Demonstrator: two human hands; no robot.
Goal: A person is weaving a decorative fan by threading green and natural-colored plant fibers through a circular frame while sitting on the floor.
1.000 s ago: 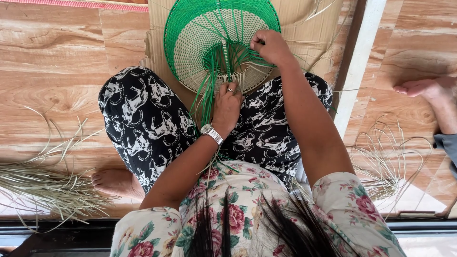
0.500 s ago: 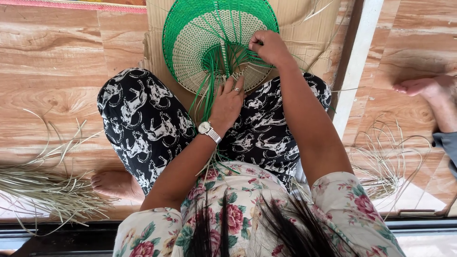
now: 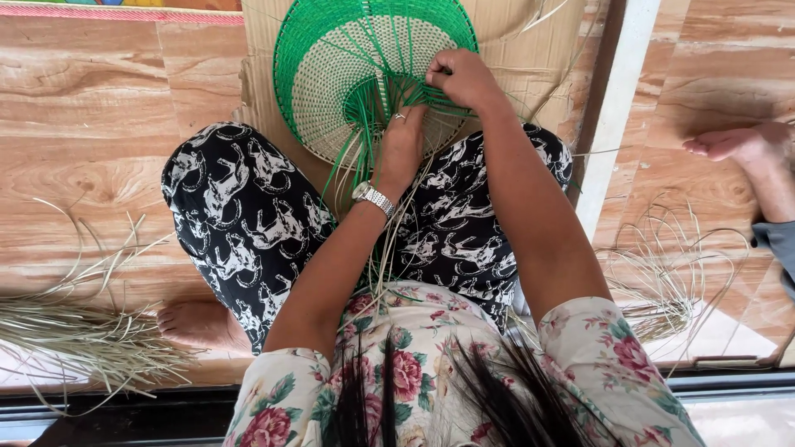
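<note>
Two bare hands work on a round woven basket piece with a green plastic rim and a pale straw-coloured centre [image 3: 331,74], which lies on a sheet of brown cardboard [image 3: 530,41] in front of the seated person's knees. The left hand [image 3: 403,142], with a ring on one finger and a silver metal wristwatch [image 3: 373,199] at the wrist, rests flat on the lower middle of the piece; its fingers lie together and extended, pressing on the bunch of loose green plastic strips [image 3: 358,149] that fan out from the weave toward the lap. The right hand [image 3: 460,77] sits at the right side of the piece, fingers curled and pinched shut on one or more green strips; which strands exactly cannot be told. The black trousers with a white animal print [image 3: 232,207] frame the work on both sides. A bundle of dry pale straw strands [image 3: 74,331] lies on the wood-pattern floor [image 3: 91,108] to the left, well apart from the hands. A looser tangle of thin pale strands [image 3: 671,273] lies to the right. Another person's bare foot [image 3: 745,149] rests at the right edge.
</note>
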